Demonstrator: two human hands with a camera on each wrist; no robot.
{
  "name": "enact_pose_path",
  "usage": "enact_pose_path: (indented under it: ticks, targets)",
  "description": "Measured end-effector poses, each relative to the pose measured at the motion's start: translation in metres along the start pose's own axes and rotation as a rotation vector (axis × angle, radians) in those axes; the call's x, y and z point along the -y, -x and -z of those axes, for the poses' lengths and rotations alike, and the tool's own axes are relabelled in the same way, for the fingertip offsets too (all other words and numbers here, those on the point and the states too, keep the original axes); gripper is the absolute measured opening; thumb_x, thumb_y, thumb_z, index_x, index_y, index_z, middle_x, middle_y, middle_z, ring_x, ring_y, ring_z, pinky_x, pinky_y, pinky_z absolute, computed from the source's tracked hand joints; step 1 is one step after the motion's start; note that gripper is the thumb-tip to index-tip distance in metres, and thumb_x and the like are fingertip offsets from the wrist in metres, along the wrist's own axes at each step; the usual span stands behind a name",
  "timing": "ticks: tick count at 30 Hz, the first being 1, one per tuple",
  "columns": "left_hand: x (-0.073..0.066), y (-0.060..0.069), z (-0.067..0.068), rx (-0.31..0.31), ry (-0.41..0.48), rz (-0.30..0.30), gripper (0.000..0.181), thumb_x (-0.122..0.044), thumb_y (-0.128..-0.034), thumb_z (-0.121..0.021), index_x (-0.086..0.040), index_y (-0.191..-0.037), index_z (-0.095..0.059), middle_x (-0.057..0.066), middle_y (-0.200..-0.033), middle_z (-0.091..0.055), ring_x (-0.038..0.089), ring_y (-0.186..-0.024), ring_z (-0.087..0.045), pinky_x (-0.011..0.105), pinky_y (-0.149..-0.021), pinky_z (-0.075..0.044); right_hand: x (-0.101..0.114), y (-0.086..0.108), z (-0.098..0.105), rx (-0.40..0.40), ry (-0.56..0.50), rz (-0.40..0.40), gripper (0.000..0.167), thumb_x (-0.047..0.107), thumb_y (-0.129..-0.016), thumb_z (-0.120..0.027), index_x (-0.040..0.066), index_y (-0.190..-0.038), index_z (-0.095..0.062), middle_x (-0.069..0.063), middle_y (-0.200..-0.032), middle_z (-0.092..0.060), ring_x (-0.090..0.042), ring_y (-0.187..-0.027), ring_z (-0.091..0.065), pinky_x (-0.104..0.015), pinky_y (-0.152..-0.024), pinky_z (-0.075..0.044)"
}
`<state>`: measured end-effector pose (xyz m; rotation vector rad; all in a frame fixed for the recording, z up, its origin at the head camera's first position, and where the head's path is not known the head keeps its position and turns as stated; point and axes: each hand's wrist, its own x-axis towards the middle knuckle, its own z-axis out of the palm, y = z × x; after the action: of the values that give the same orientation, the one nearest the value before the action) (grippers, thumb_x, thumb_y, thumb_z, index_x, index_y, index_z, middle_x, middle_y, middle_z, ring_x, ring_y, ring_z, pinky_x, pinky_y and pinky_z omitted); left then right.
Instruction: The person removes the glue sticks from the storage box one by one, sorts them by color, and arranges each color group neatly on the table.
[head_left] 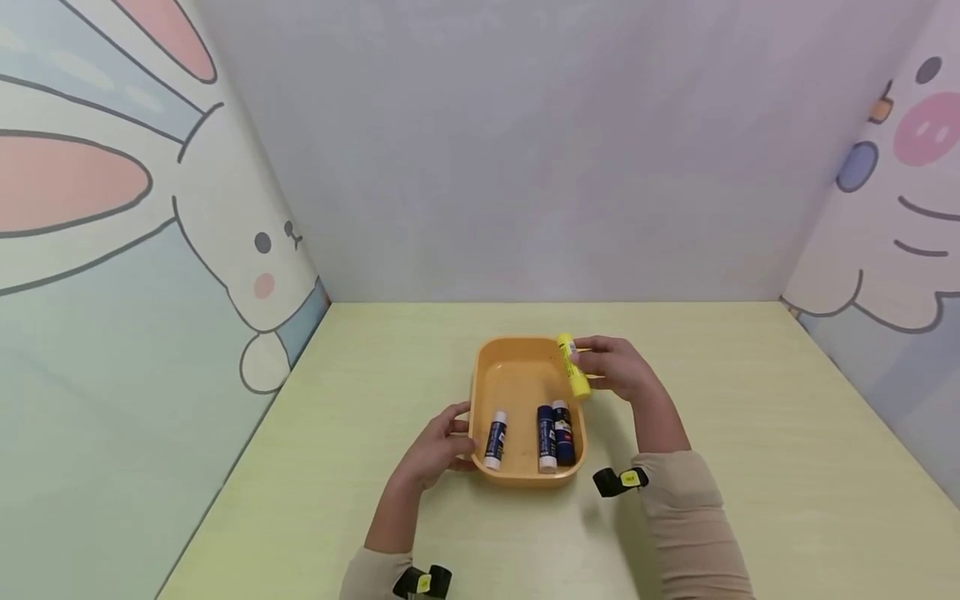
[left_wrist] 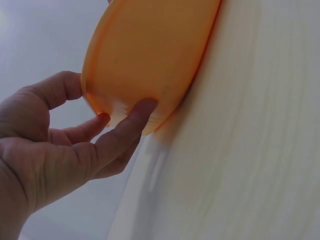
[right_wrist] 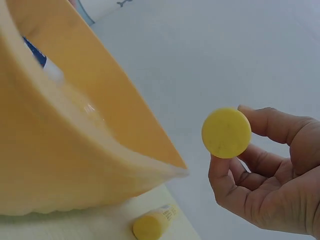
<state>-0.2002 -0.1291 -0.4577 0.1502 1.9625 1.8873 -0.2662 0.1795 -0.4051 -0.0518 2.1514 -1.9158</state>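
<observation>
An orange tray (head_left: 517, 481) with raised walls holds blue-and-white glue sticks. One glue stick (head_left: 496, 440) lies by its left wall; two more, a glue stick (head_left: 547, 439) and a darker glue stick (head_left: 564, 433), lie side by side at the right. My left hand (head_left: 438, 446) grips the tray's left side, with fingers (left_wrist: 130, 122) against the outer wall and a digit at the rim. Over the right rim, my right hand (head_left: 615, 367) pinches a yellow glue stick (head_left: 573, 367) between thumb and fingers. The right wrist view shows its round yellow end (right_wrist: 226, 133).
Another yellow glue stick (right_wrist: 152, 225) lies on the table beside the tray in the right wrist view; the head view does not show it. The pale wooden table (head_left: 765, 467) meets a plain back wall (head_left: 525, 167) and side walls with cartoon animals.
</observation>
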Motion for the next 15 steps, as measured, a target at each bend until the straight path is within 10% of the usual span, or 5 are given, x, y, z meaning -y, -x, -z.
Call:
enact_pose_path:
  ticks: [15]
  targets:
    - [0.0, -0.001, 0.001, 0.011, 0.007, 0.001, 0.068, 0.002, -0.0801, -0.06, -0.004, -0.142, -0.032, 0.026, -0.118, -0.047, 0.034, -0.089, -0.06, 0.046, -0.071, -0.053, -0.016, 0.006, 0.031, -0.066, 0.039, -0.042, 0.057, 0.024, -0.092, -0.058, -0.003, -0.138, -0.037, -0.023, -0.128, -0.045, -0.02, -0.095, -0.057, -0.037, -0.079, -0.051]
